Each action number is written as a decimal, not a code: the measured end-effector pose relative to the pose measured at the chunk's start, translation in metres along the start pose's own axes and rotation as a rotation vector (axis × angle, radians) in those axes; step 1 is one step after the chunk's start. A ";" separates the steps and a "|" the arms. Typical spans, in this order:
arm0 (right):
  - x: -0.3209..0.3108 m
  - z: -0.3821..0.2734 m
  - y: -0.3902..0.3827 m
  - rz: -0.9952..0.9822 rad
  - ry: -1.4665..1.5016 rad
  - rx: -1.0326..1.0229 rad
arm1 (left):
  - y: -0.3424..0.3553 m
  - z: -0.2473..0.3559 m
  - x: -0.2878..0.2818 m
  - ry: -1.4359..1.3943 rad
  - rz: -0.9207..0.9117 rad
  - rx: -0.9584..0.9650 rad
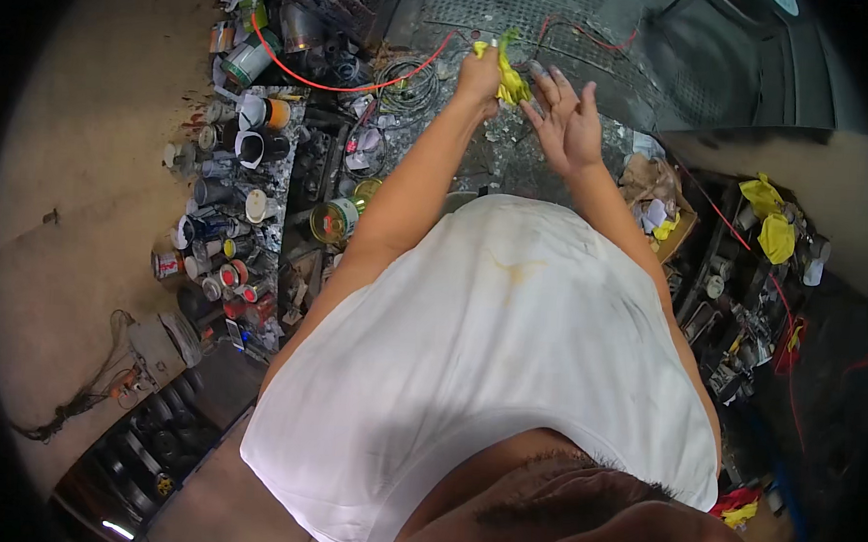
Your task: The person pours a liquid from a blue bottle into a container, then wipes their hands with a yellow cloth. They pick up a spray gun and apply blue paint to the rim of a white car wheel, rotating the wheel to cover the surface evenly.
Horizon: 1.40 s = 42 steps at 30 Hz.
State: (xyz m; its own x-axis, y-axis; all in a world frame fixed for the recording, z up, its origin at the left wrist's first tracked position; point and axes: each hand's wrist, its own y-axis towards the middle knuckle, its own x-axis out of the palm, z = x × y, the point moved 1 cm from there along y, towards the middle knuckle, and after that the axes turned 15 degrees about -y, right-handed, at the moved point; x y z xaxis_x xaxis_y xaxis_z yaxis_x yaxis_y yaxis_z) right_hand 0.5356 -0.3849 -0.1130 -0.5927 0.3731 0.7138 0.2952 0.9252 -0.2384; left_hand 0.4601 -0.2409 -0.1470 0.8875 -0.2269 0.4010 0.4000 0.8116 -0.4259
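My left hand (478,82) is closed on a crumpled yellow cloth (513,82), held up over the cluttered, paint-spattered worktop (517,141). Part of the cloth sticks out past my fist on its right side, with a greenish patch near its top. Beside it, my right hand (568,129) is open, its palm showing and its fingers spread. Its fingertips come close to the cloth's lower right edge; whether they touch it I cannot tell. Some fingers of the right hand look smudged grey.
Several paint cans (255,205) crowd a shelf at the left. A red hose (350,89) arcs past a coiled grey cable (410,88). Crumpled brown paper (651,181) lies at the right, with yellow cloths (773,220) farther over. A large tin (334,221) stands by my left forearm.
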 end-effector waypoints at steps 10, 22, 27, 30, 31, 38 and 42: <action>-0.016 0.030 0.011 -0.017 -0.736 -0.079 | -0.012 -0.015 -0.003 0.700 -0.081 0.289; 0.007 0.009 0.000 -0.082 -0.459 -0.139 | -0.035 -0.029 -0.012 0.582 -0.105 0.447; 0.005 0.006 0.001 -0.103 -0.181 -0.066 | -0.016 -0.030 -0.031 0.182 0.123 0.160; -0.005 0.007 0.005 -0.058 -0.267 -0.105 | -0.024 -0.013 -0.039 -0.047 0.084 0.062; -0.008 0.012 0.006 -0.042 -0.323 -0.114 | -0.034 -0.013 -0.038 0.063 0.019 0.081; -0.032 0.057 0.016 -0.088 -1.097 -0.208 | 0.006 -0.047 -0.030 0.757 -0.137 0.266; -0.015 0.048 0.002 -0.103 -1.003 -0.211 | 0.007 -0.026 -0.049 0.197 -0.082 0.121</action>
State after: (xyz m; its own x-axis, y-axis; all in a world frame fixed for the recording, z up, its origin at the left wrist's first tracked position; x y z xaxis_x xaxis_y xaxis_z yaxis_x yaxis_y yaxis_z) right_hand 0.5094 -0.3854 -0.1555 -0.9469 0.2688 -0.1765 0.2761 0.9610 -0.0174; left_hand 0.4257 -0.2379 -0.1912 0.8852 -0.3862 0.2594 0.4532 0.8417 -0.2934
